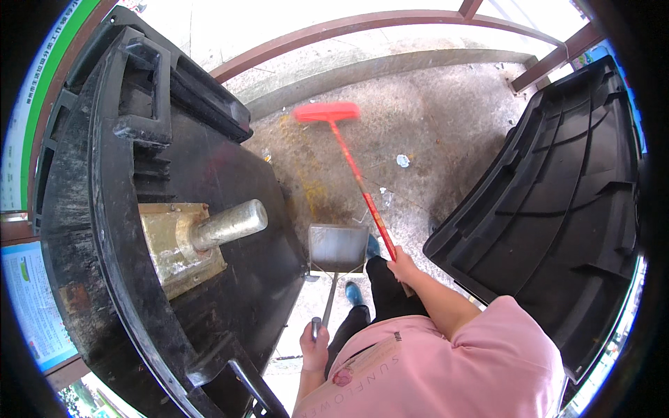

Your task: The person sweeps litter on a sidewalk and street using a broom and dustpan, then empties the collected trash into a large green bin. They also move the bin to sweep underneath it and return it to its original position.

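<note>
My right hand (405, 267) grips the red handle (360, 180) of a broom. Its red head (326, 111), slightly blurred, is out ahead of me over the concrete floor (460, 115). Low on the left, my left hand (314, 349) is closed around the metal handle (330, 300) of a long-handled dustpan. The grey metal pan (338, 245) sits on the ground just ahead of my blue shoes, its wide side facing away from me. Between pan and broom head lie a crumpled white scrap (402, 160) and some smaller white litter (384, 193).
A large black plastic bin (225, 172) with a metal trunnion pin (230, 225) stands close on my left. On the right is a ribbed black plastic lid or panel (554, 198). A brown metal rail (334, 32) and a low concrete curb (376, 70) run across the far side.
</note>
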The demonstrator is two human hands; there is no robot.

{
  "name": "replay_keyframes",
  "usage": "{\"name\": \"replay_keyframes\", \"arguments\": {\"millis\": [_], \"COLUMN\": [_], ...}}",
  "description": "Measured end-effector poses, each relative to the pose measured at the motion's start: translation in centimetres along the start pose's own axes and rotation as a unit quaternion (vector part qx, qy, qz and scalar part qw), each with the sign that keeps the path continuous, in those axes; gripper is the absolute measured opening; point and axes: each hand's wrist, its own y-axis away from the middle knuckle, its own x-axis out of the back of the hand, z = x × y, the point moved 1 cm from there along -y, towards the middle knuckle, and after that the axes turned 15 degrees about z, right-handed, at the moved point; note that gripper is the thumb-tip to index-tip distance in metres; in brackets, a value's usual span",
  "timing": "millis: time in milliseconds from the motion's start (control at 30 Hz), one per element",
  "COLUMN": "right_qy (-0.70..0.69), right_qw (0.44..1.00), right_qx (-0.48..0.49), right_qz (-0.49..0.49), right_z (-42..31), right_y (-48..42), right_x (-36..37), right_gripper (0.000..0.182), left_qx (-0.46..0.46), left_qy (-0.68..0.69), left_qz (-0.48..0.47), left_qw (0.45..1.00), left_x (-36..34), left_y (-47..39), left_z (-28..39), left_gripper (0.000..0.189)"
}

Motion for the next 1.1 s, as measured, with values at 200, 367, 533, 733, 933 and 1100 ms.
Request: {"name": "replay_keyframes", "arguments": {"millis": [200, 367, 533, 733, 933, 1100], "right_qy": [0.14, 0.376, 0.396, 0.45, 0.415, 0.419], "right_qw": [0.978, 0.901, 0.906, 0.877, 0.881, 0.858], "right_qx": [0.151, 0.214, 0.122, 0.169, 0.226, 0.293], "right_qz": [-0.039, -0.024, -0.09, 0.01, 0.018, 0.054], "right_z": [-8.1, -14.7, -14.5, -11.4, -11.4, -20.0], "right_y": [-10.4, -16.1, -13.5, -8.6, -9.1, -16.0], "right_x": [0.5, 3.3, 11.6, 21.3, 20.8, 12.3], "right_gripper": [0.035, 0.029, 0.035, 0.04, 0.037, 0.032], "left_qx": [-0.02, 0.008, -0.01, -0.021, -0.019, -0.025], "left_qy": [-0.019, -0.012, -0.015, 0.01, 0.032, 0.01], "left_qz": [0.017, 0.028, 0.049, 0.054, 0.067, 0.067], "left_qw": [0.999, 1.0, 0.999, 0.998, 0.997, 0.997], "left_x": [0.0, -0.8, -0.7, -0.1, -0.9, -1.3], "left_y": [0.1, 0.2, -0.5, 0.2, 0.0, -0.2], "left_z": [-0.7, 0.6, -0.1, -0.3, 0.0, -0.1], "left_gripper": [0.019, 0.023, 0.014, 0.015, 0.02, 0.021]}}
